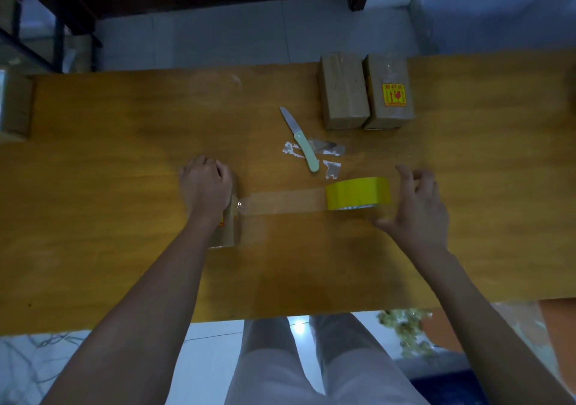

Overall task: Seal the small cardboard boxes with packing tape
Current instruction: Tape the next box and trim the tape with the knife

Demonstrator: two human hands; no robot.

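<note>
2 boxes (366, 91) taped, far R | my L hand (205, 183) grips 3rd box (229, 233) | tape roll (358, 193) strip uncut | R hand (416, 205) spread wide, empty

A single head-worn camera looks steeply down, close over the wooden table (93, 186).

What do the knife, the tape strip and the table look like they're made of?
Knife: blade looks like bare grey metal, handle likely smooth pale-green plastic. Tape strip: clear glossy plastic film, the wood showing through. Table: wood or wood veneer, with an orange-brown grain and a slight sheen.
</note>
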